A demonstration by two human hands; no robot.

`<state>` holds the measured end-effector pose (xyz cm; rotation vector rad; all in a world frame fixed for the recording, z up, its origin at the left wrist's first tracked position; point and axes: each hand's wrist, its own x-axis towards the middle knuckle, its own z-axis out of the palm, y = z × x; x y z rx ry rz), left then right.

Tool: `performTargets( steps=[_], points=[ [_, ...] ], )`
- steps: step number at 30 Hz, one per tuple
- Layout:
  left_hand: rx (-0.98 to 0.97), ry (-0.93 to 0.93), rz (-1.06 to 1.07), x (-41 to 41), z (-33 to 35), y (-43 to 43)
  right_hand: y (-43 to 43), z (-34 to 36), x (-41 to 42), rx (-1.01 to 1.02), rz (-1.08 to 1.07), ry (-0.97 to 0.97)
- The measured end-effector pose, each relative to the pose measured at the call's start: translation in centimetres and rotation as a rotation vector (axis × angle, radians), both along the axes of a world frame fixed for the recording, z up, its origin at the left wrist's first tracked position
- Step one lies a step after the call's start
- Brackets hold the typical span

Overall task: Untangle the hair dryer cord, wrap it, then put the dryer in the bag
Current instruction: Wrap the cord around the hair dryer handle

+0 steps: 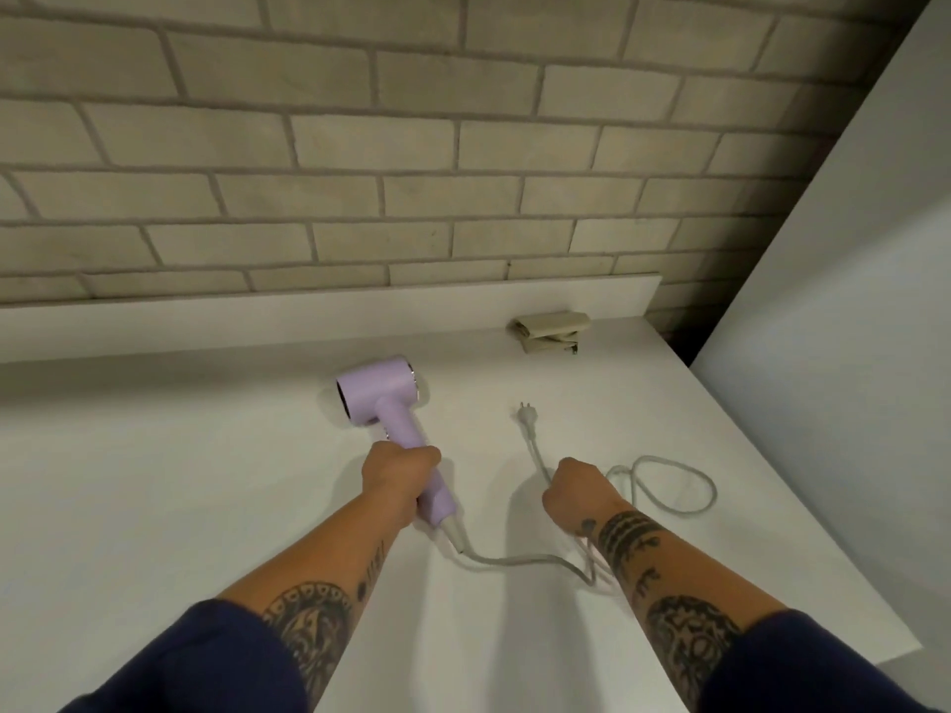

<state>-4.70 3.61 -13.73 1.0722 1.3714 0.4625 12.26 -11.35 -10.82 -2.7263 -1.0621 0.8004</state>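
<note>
Nearest the camera, two dark blue sleeves (195, 661) are pushed up over tattooed forearms that reach out across a white table (180, 496). The grey-white cord (520, 560) lies on the table between the forearms. It leaves the pale collar at the base of the dryer's handle, runs right and passes under the right forearm, where several strands bunch together.

The left hand (399, 478) is closed in a fist around the lower part of the handle of the lilac hair dryer (378, 396), with the fingers wrapped round it. The right hand (579, 494), level with the left and well apart from it, is curled tight on the cord. Just right of this hand, a loose loop of cord lies flat on the table. From the front of the fist a short, fairly straight stretch runs away to the two-pin plug (526, 414), which rests on the table with its pins pointing toward the wall.

Beyond the left hand, the handle slopes up and away to the short barrel, which lies crosswise, its dark open end facing left. Whether the barrel touches the table cannot be told.

Farther back and to the right, a folded beige bag (548, 331) sits on the table against a low white ledge (309, 311). Behind the ledge rises a pale brick wall (411, 146), and a white panel (849, 301) stands at the right edge
</note>
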Motion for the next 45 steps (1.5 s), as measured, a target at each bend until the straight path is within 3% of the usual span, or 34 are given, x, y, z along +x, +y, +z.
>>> performTargets(
  steps=[6, 9, 10, 13, 15, 21, 25, 28, 33, 37, 45],
  points=[
    [-0.099, -0.265, -0.089, 0.0, 1.1, -0.4, -0.9, -0.7, 0.6, 0.043, -0.021, -0.052],
    [-0.066, -0.35, -0.12, 0.2, 2.9, -0.7, -0.7, 1.3, -0.5, 0.188, 0.057, -0.064],
    [-0.047, -0.382, -0.131, 0.4, 3.8, -0.6, -0.9, 2.7, -1.2, 0.251, 0.081, 0.038],
    [0.016, -0.489, -0.142, 0.8, 7.1, 0.1, -1.8, 6.5, -3.9, 0.271, 0.142, 0.586],
    [0.048, -0.575, -0.133, 1.0, 9.3, 0.7, -2.6, 6.7, -4.8, 0.224, 0.218, 0.71],
    [0.065, -0.717, -0.172, 0.9, 12.2, 1.1, -2.8, 9.4, -3.4, 0.185, 0.287, 0.658],
    [0.06, -0.684, -0.226, 1.6, 12.0, -0.2, -2.4, 12.6, -0.6, 0.193, 0.394, 0.407],
    [0.045, -0.671, -0.275, 2.2, 11.4, -1.6, -1.9, 14.1, 1.4, 0.304, 0.43, 0.219],
    [-0.012, -0.659, -0.358, 3.8, 11.4, -4.3, -1.3, 15.0, 2.8, 0.491, 0.448, 0.117],
    [0.053, -0.615, -0.446, 5.4, 11.4, -6.0, -1.3, 14.4, 4.4, 0.65, 0.531, -0.049],
    [-0.021, -0.586, -0.381, 7.9, 11.4, -8.4, -1.3, 14.1, 8.6, 0.762, 0.339, 0.138]
  ],
)
